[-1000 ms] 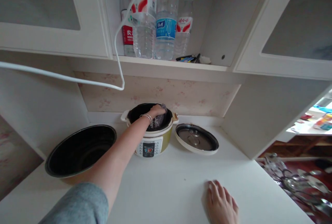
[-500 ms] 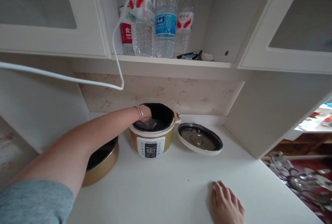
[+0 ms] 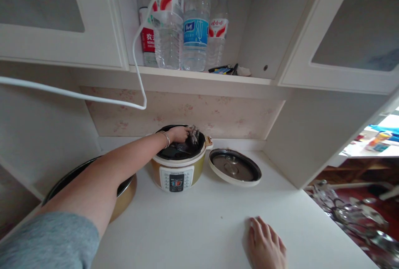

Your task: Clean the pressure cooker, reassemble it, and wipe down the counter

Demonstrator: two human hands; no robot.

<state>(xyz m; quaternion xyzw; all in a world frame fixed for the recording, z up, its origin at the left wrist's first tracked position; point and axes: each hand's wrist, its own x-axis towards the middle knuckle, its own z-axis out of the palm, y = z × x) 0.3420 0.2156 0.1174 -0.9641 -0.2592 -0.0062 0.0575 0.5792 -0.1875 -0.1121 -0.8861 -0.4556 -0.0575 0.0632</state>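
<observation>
My left hand point(image 3: 179, 134) reaches over the open rice cooker point(image 3: 176, 177), its fingers closed on a crumpled grey cloth point(image 3: 193, 135). The cloth is bunched up at the right part of the pot's dark rim, and its lower part is hard to make out against the black inside. On the white counter point(image 3: 199, 235) my right hand point(image 3: 267, 242) lies palm down, holding nothing, with its fingers stretched out. The cooker's detached lid point(image 3: 233, 167) rests inner side up just right of the cooker.
A gold pan point(image 3: 126, 198) with a dark inside stands left of the cooker, partly behind my forearm. A white cable point(image 3: 77, 94) hangs across the upper left. Several plastic bottles point(image 3: 195, 32) stand on the shelf above. Side panels point(image 3: 318, 136) flank the counter.
My left hand has risen from deep inside the pot and shifted right, bringing the cloth to the right rim. My right hand stays on the counter. The view has turned slightly.
</observation>
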